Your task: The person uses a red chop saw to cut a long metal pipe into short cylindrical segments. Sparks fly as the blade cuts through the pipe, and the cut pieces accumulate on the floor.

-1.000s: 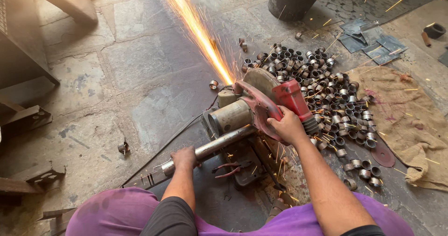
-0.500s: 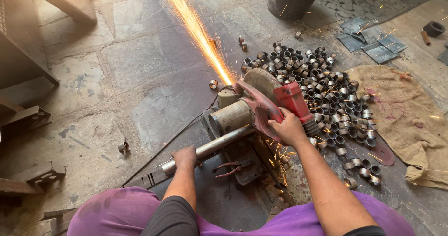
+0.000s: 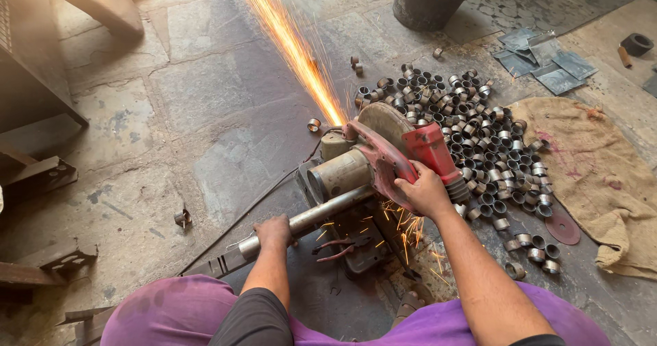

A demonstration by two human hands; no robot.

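A red chop saw (image 3: 404, 147) sits on the stone floor, its blade down on a long steel pipe (image 3: 321, 211). My right hand (image 3: 424, 192) grips the saw's red handle. My left hand (image 3: 274, 231) holds the pipe near its left end. A stream of orange sparks (image 3: 287, 41) shoots away toward the top of the view, and smaller sparks fall under the saw. A heap of short cut pipe rings (image 3: 472, 127) lies to the right of the saw.
A dark bucket (image 3: 432, 4) with more rings stands at the top. Grey metal sheets (image 3: 547, 62) and a brown sack cloth (image 3: 595, 175) lie right. A worn cutting disc (image 3: 562, 227) rests by the cloth. Metal frames (image 3: 41, 178) lie left. My purple-clad knees fill the bottom edge.
Both hands stay on the saw handle and the pipe. The spark stream keeps flying the same way; the saw head looks about the same height.
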